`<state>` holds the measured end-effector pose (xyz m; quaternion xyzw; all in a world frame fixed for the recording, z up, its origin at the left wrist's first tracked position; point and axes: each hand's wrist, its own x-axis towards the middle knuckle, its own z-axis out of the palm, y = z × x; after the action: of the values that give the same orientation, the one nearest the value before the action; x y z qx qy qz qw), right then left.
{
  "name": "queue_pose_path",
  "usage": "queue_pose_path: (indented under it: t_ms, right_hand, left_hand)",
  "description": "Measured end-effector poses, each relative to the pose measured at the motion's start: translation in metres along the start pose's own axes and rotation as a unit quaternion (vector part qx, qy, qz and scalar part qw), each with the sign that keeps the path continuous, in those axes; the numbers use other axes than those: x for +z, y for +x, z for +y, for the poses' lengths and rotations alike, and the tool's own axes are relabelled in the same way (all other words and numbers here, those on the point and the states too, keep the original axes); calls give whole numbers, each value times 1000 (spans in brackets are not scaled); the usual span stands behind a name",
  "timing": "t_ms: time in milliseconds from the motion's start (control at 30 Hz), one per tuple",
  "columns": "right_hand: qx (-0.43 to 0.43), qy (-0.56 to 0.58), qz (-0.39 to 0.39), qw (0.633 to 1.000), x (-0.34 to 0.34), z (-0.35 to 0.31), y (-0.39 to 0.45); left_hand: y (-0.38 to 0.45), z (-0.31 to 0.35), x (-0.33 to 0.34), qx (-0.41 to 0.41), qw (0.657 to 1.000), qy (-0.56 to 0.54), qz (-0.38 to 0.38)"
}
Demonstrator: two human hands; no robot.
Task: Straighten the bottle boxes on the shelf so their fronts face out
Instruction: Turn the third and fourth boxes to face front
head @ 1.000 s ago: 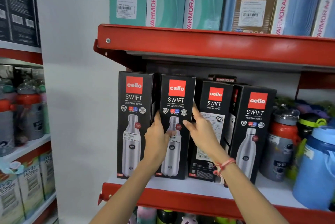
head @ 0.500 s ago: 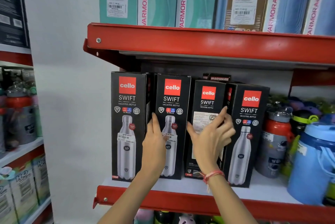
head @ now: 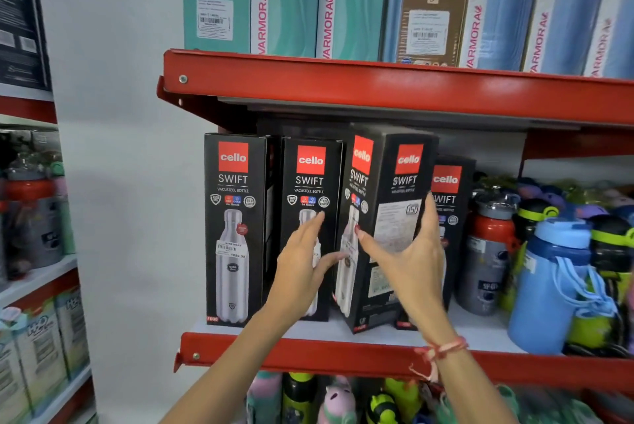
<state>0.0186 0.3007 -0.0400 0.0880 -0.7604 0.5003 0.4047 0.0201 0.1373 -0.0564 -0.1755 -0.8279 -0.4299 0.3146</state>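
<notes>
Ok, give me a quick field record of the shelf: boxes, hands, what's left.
facing out: first box, second box
third box: pulled forward, turned corner-out, label side showing
fourth box: behind it, partly hidden
right hand: gripping third box
left hand: open, in front of second box
left to do: turn third box front-out

You have four black Cello Swift boxes on the middle shelf: first, second, third, fourth. Your two hands are in view: left hand, right hand. Upper shelf box count unclear; the frame crops it.
</notes>
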Motion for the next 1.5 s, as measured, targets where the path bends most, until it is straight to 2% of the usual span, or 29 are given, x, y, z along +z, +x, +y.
queue_pose_path:
  t_ms: [100, 233, 300, 367, 433, 500, 567, 700, 967, 1100, 1267, 1500]
  right_hand:
    - [-15, 65, -55, 996, -37, -9, 10]
    - [3, 138, -152, 979, -65, -2, 7]
    - [17, 160, -194, 968, -69, 3, 8]
    - [37, 178, -250, 951, -72, 0, 14]
    - [36, 159, -314, 935, -74, -3, 24]
    - [27, 130, -344, 930, -71, -5, 32]
    - [37, 112, -339, 933, -65, -2, 37]
    - [42, 64, -295, 953, -52, 7, 43]
    - [56, -27, -256, 965, -20, 31, 45]
    - [46, -43, -218, 974, -10, 34, 46]
    - [14, -130, -183, 974, -1, 38, 32]
    - [24, -138, -134, 981, 1, 39, 17]
  left_hand:
    - [5, 17, -2, -38, 991, -102, -73]
    - [6, 28, -3, -31, 960, -188, -206]
    - [3, 31, -1, -29, 962, -184, -201]
    - [2, 33, 1, -27, 972, -169, -162]
    - [2, 37, 4, -31, 980, -150, -128]
    - [6, 39, 9, -23, 990, -103, -97]
    - [10, 38, 16, -13, 996, -56, -66]
    - [18, 35, 35, -14, 999, -35, -40]
    - [19, 16, 73, -95, 995, -17, -2]
    - [30, 13, 79, -109, 994, 1, -8]
    - [29, 9, 82, -110, 994, 7, -6]
    - [17, 6, 70, -85, 993, 76, -39]
